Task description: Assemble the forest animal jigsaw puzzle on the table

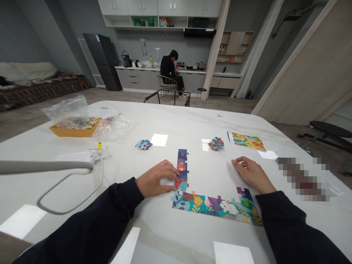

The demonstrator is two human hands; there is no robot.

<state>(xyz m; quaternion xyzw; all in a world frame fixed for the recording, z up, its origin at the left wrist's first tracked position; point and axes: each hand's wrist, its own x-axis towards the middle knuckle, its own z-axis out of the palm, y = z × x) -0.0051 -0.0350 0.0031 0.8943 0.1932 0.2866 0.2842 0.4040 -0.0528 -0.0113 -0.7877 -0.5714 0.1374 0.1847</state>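
Fingers (172, 171) of the left hand (155, 178) curve in a wide C, thumb apart from index, their tips at the left edge of the puzzle (205, 204). Those of the right hand (252, 174) are bent, thumb and index tips set narrow; whether they grip anything cannot be told. The puzzle, partly joined, lies on the table (162, 238) in front of the wearer. Its long axis runs left to right, the right end slightly nearer the wearer; at the left end a column points away, and at the right end a shorter stub points likewise, just below the right hand. Beyond lie the left pile (143, 144) and right pile (216, 143) of pieces, with a picture sheet (249, 140) farther right. Far left: orange box (62, 131) and clear bag (67, 110). Background: second person (167, 68), seated.
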